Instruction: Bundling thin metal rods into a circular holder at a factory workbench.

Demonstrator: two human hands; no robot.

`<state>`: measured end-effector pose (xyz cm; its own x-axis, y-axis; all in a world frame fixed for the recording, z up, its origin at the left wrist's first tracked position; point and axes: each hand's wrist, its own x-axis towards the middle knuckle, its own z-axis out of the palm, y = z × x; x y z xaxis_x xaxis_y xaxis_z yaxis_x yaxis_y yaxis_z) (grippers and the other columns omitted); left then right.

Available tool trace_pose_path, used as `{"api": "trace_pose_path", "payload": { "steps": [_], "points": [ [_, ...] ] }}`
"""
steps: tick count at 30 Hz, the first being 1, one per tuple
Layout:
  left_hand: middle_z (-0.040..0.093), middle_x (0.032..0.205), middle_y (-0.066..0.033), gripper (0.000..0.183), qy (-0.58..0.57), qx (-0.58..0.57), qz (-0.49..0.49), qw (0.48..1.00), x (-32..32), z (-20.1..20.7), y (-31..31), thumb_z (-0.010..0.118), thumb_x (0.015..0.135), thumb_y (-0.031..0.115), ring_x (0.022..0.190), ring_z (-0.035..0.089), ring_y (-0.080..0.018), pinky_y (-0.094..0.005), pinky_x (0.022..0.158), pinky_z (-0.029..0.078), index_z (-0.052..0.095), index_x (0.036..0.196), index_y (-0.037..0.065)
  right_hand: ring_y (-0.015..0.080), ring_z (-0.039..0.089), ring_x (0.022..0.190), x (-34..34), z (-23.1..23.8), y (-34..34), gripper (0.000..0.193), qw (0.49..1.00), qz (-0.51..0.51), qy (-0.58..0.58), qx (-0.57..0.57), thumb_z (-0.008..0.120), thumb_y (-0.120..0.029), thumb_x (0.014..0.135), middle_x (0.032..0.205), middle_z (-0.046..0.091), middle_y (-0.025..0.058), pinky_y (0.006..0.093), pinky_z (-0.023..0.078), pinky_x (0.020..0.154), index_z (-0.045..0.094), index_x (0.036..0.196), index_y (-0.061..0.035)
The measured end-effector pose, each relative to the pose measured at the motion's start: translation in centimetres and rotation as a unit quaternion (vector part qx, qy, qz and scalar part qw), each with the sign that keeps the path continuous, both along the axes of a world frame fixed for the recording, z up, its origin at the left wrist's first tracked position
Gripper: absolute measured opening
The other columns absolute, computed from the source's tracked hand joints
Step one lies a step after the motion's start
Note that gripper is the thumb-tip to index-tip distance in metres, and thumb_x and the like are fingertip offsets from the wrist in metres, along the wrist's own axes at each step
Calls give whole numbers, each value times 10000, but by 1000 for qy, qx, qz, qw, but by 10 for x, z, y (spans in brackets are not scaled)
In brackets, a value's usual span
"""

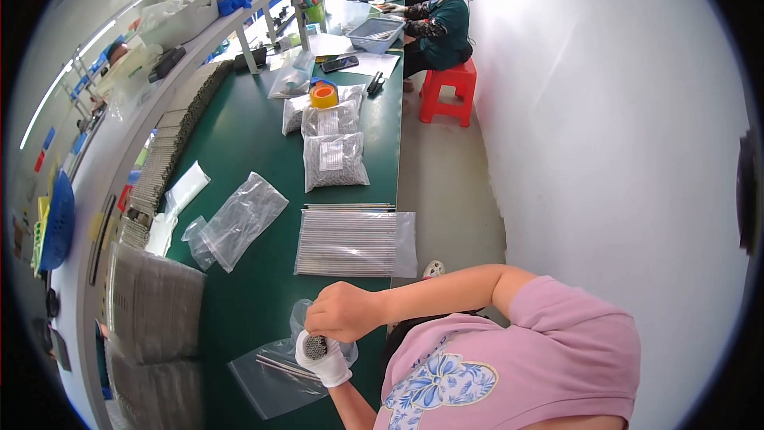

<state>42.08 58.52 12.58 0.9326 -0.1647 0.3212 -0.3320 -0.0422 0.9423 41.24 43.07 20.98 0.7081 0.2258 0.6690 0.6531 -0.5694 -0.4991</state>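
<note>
My left hand point(325, 365), in a white glove, grips a bundle of thin metal rods point(316, 347), whose round cluster of ends faces up. Just above it, my bare right hand point(342, 312) is closed, with clear plastic bag film point(298, 316) showing beside its fingers; exactly how the fingers hold the film is hidden. Under the hands, a flat clear plastic bag point(259, 394) lies on the green table, with a few loose metal rods point(290, 367) on it. Farther up the table is a flat clear pack of metal rods point(348, 243), laid side by side.
Bags of small grey parts point(336, 163), a yellow tape roll point(324, 95) and a phone point(340, 64) lie beyond. Crumpled clear bags point(243, 223) and stacked clear packs point(155, 302) are to the left, below a shelf point(159, 103). A co-worker point(447, 28) sits on a red stool point(448, 84).
</note>
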Motion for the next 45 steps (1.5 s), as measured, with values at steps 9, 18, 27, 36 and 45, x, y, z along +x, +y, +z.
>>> {"api": "trace_pose_path", "payload": {
  "steps": [9, 18, 27, 36, 45],
  "points": [
    [607, 827, -45, 251, -2, 4, -3, 1000, 2, -1, 2, 722, 701, 38, 726, 556, -155, -293, 691, 466, 585, 910, 11, 211, 565, 598, 2, -11, 4, 68, 1000, -5, -21, -3, 650, -88, 724, 699, 582, 29, 323, 437, 528, 592, 757, -77],
    [606, 828, -41, 258, 6, -6, -5, 1000, 4, 4, -2, 733, 694, 15, 735, 548, -133, -281, 707, 466, 588, 907, 17, 249, 560, 605, -2, -9, 1, 93, 1000, -14, 19, 4, 641, -154, 760, 702, 567, 53, 353, 443, 554, 587, 786, -83],
    [600, 807, -33, 253, 1, -13, -2, 1000, -6, 8, -1, 743, 680, 26, 722, 547, -130, -270, 690, 458, 594, 883, 21, 221, 556, 598, -11, -12, 9, 99, 1000, -26, -12, 9, 636, -65, 704, 719, 575, 29, 313, 460, 549, 568, 775, -79],
    [632, 747, -80, 160, -1, 2, -41, 999, 3, 25, -7, 710, 669, -12, 679, 620, -195, -297, 663, 493, 627, 796, 42, 269, 583, 623, 2, 14, -3, 149, 996, -51, 11, 77, 624, 27, 696, 721, 589, 75, 338, 470, 555, 579, 811, -57],
    [618, 728, -77, 180, -2, 10, -34, 999, 0, 32, -5, 737, 677, -4, 628, 587, -189, -273, 612, 472, 622, 810, 35, 246, 590, 601, -4, 6, -2, 105, 995, 20, 84, 55, 641, 27, 729, 729, 609, 99, 296, 460, 524, 597, 810, -22]
  ]
}}
